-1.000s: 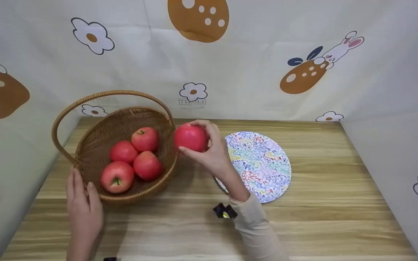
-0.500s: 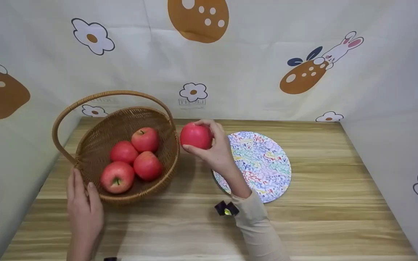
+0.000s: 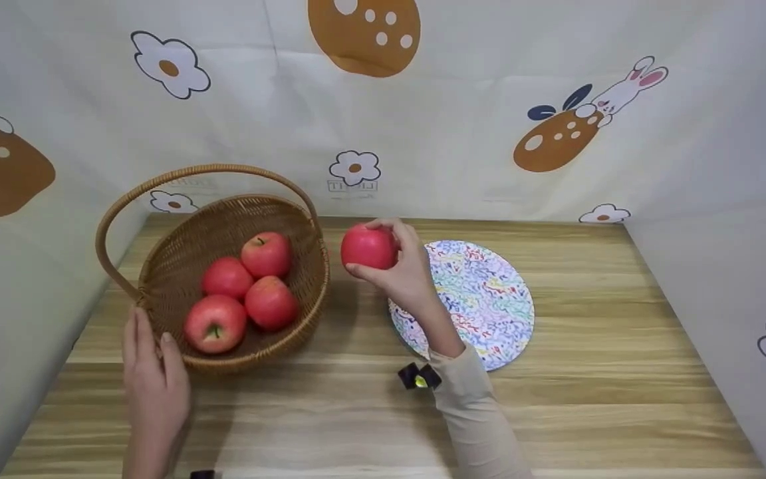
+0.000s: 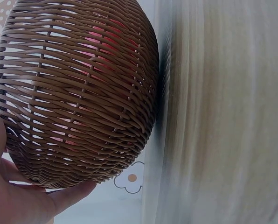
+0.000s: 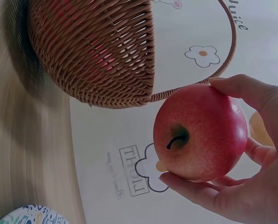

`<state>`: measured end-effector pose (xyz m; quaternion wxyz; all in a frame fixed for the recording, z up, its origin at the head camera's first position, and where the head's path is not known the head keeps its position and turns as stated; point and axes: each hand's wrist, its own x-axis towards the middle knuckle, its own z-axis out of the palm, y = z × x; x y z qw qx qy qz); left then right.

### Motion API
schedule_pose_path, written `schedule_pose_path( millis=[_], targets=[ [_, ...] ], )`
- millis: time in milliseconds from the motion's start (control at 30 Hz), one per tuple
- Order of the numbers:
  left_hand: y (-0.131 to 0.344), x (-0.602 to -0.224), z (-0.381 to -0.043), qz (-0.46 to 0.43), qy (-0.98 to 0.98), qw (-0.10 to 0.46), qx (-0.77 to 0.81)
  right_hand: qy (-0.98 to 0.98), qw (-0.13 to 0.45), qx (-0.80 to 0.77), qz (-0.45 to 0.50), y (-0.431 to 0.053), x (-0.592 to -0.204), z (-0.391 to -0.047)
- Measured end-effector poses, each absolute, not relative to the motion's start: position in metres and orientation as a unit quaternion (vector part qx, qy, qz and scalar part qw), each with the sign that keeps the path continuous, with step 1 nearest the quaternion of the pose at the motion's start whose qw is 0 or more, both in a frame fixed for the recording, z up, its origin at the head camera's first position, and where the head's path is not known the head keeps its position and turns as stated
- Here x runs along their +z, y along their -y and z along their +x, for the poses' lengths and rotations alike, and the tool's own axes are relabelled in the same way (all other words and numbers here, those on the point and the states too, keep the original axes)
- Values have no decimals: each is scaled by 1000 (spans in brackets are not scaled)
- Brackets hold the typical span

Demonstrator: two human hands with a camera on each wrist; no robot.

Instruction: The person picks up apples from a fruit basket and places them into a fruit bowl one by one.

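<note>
My right hand holds a red apple between thumb and fingers, just right of the wicker basket. In the right wrist view the apple's stem shows, and the fingers wrap its far side. Several more red apples lie inside the basket, which has a tall arched handle. At the basket's front left, my left hand rests with fairly straight fingers against the rim and outer wall. The left wrist view shows that hand laid along the woven side.
A round board with a multicoloured speckled pattern lies to the right on the wood-grain table, partly behind my right forearm. White printed cloth walls in the back and both sides.
My right hand has carried its apple a little to the right, away from the basket's rim. The left hand and the basket stay in place.
</note>
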<state>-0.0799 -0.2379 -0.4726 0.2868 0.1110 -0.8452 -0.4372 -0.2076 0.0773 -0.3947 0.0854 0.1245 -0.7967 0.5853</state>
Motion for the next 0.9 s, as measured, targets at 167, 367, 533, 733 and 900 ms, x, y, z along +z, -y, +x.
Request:
schedule_pose_path(
  millis=[167, 367, 533, 733, 900],
  targets=[
    [237, -473, -80, 107, 842, 294, -440, 802, 89, 580, 113, -80, -398, -212],
    [237, -474, -80, 97, 842, 302, -437, 808, 86, 572, 107, -85, -404, -218],
    [238, -474, -81, 96, 843, 301, -434, 817, 92, 560, 107, -90, -409, -224],
    [238, -474, -80, 99, 840, 306, -437, 823, 89, 552, 105, -94, -413, -228],
    [238, -474, -80, 101, 841, 304, -436, 827, 80, 547, 102, -99, -417, -232]
  ],
)
